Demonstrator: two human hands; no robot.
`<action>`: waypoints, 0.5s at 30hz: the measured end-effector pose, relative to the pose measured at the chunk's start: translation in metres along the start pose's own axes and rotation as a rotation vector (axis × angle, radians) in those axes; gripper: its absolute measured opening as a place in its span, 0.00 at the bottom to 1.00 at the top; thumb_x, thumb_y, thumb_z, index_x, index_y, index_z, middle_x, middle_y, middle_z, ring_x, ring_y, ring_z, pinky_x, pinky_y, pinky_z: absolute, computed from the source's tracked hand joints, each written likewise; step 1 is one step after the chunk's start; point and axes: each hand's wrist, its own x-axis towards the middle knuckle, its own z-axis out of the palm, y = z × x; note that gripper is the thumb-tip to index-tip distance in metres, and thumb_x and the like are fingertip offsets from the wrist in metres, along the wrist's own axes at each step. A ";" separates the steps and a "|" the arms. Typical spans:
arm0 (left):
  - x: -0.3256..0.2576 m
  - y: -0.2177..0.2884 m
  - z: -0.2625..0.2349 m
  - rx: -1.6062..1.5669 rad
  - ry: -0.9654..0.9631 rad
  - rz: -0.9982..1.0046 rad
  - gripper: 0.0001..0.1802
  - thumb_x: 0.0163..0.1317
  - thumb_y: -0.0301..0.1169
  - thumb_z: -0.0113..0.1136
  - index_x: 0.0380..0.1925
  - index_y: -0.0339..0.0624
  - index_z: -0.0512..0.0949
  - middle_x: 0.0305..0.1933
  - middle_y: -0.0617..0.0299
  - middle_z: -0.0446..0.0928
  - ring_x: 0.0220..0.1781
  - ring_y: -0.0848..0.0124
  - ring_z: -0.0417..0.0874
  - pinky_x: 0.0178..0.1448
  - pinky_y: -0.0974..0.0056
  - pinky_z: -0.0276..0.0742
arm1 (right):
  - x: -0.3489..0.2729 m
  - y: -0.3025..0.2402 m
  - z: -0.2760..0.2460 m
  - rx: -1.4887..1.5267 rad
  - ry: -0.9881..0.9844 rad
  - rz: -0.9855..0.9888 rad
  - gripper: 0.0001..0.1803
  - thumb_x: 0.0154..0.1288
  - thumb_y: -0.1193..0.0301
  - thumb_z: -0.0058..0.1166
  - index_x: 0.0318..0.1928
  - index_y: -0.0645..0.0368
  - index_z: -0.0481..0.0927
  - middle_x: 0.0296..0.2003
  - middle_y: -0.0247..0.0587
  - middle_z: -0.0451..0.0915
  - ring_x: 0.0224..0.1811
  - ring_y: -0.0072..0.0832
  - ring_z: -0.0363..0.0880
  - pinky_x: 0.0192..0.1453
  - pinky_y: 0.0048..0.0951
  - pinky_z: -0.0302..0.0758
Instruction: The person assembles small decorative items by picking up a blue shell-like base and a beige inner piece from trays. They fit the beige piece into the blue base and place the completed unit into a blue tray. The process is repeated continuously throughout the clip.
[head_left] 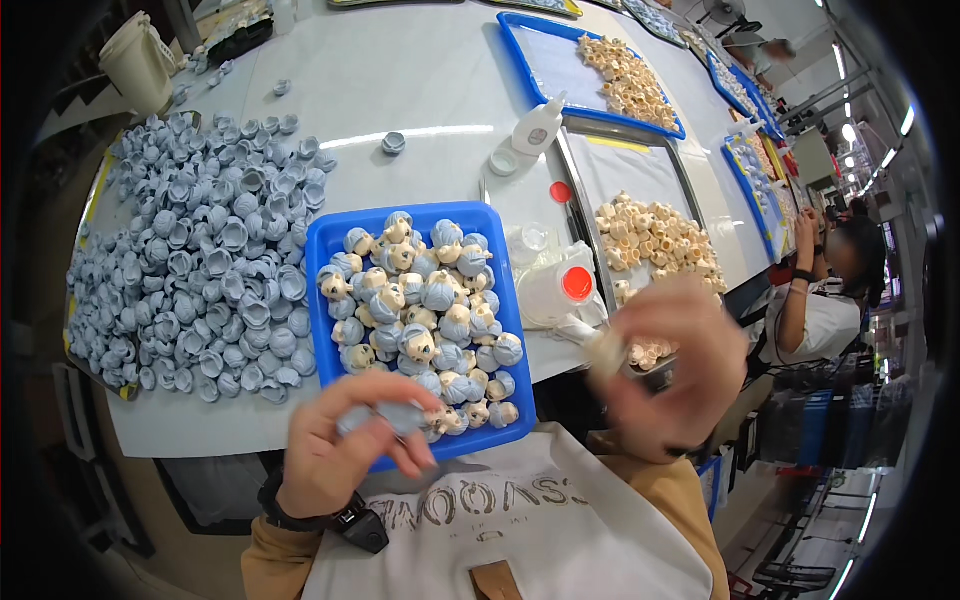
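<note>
My left hand (335, 440) is at the front edge of a blue tray (505, 268), its fingers closed around a grey-blue doll hair shell (400, 418). Inside the tray lie many small doll heads (418, 343), cream faces joined to grey-blue hair. To the right, my right hand (690, 365) is smeared by motion. A small cream piece (606, 353) shows blurred at its fingertips, close to the white nozzle of a container. Cream doll parts (655, 238) lie behind that hand in a metal tray.
A large heap of grey-blue hair shells (215, 250) covers the left side. Right of the blue tray stand a white bottle (538, 127) and a container with a red disc (577, 283). Another blue tray (520, 65) holds cream parts farther back. A co-worker (815, 315) sits at right.
</note>
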 end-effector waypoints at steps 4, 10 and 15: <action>-0.001 -0.001 0.003 -0.130 0.169 0.115 0.19 0.65 0.31 0.49 0.53 0.30 0.67 0.43 0.43 0.75 0.31 0.70 0.80 0.31 0.70 0.79 | 0.010 0.033 -0.015 -0.185 -0.173 0.201 0.09 0.45 0.80 0.60 0.31 0.64 0.77 0.26 0.40 0.76 0.30 0.28 0.77 0.34 0.24 0.74; -0.004 -0.007 -0.006 -0.123 0.087 0.070 0.20 0.62 0.29 0.54 0.52 0.29 0.67 0.47 0.41 0.74 0.33 0.69 0.81 0.33 0.70 0.79 | 0.006 0.049 -0.002 -0.199 -0.291 0.210 0.08 0.49 0.76 0.59 0.31 0.64 0.75 0.27 0.41 0.75 0.31 0.31 0.77 0.36 0.27 0.74; 0.001 -0.002 0.002 -0.072 0.160 0.111 0.21 0.60 0.25 0.53 0.53 0.28 0.66 0.48 0.42 0.74 0.37 0.67 0.81 0.36 0.69 0.79 | 0.006 0.055 -0.005 -0.178 -0.351 0.205 0.08 0.50 0.75 0.59 0.31 0.64 0.75 0.28 0.41 0.75 0.31 0.33 0.76 0.36 0.29 0.73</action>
